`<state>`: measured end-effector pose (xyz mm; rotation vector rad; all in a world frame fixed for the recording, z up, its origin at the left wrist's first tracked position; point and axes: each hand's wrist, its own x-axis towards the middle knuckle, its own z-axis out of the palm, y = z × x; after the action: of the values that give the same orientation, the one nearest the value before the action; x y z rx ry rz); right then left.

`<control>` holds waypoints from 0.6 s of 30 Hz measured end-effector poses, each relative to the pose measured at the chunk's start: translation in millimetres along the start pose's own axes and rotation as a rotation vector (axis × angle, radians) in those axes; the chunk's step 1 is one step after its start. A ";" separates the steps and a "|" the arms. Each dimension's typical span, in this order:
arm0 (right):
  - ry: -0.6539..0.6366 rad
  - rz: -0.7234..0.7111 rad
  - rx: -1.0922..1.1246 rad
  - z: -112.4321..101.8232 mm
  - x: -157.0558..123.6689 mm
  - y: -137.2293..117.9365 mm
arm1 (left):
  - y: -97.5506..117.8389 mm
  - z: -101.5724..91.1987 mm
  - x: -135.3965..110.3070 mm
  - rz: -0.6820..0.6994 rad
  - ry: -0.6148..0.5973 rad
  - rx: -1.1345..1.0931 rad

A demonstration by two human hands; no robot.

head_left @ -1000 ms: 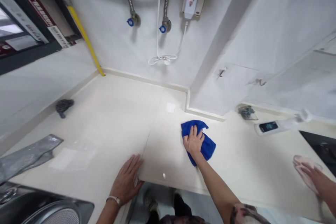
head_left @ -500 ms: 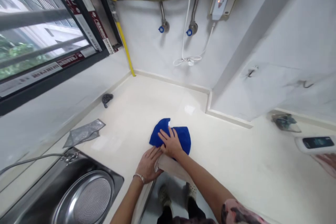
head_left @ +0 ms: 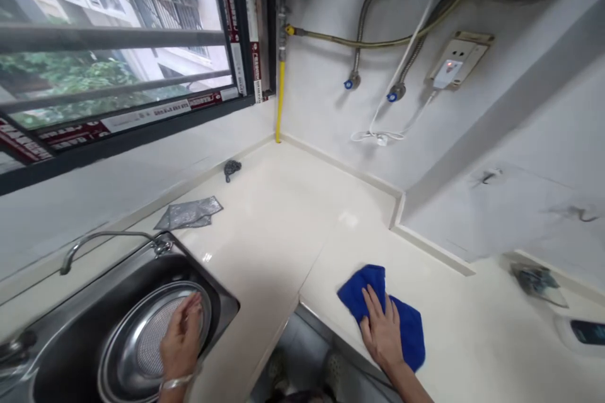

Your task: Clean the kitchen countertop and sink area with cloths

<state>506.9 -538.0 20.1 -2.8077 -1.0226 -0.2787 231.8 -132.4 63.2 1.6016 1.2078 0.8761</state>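
My right hand (head_left: 381, 331) lies flat, fingers stretched out, pressing on a blue cloth (head_left: 410, 327) that rests on the cream countertop (head_left: 283, 214) near its front edge. My left hand (head_left: 181, 339) hangs over the steel sink (head_left: 57, 334), fingers loosely bent, just above a round metal strainer bowl (head_left: 130, 352) in the basin. I see nothing held in the left hand.
A curved tap (head_left: 101, 242) stands behind the sink. A grey rag (head_left: 189, 214) and a small dark scrubber (head_left: 231, 168) lie by the window wall. At the right edge sit a white bottle (head_left: 583, 332) and a small grey item (head_left: 536, 280). Pipes and a socket hang on the wall.
The view has swung left toward the window. My left hand left the counter edge and moved over the sink. The right hand stays on the blue cloth, which has shifted along the counter.
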 end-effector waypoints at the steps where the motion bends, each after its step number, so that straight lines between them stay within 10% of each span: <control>1: 0.012 0.053 -0.029 3.1 1.8 -8.3 | -0.3 -5.8 -3.0 -0.064 0.049 -0.070; 12: -0.226 -0.041 -0.025 11.5 124.9 -172.3 | -16.8 -8.9 -52.1 -0.412 0.079 -0.326; 15: -0.338 -0.243 0.110 -1.0 135.9 -212.2 | -12.0 11.6 -62.7 -0.303 -0.063 -0.257; 18: -0.404 -0.466 0.264 -12.1 126.3 -232.5 | -5.3 51.0 -61.5 0.104 -0.276 -0.066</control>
<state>449.8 -285.4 75.6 -2.4051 -1.6572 0.3710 260.4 -203.9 40.7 1.6807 0.9008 0.7234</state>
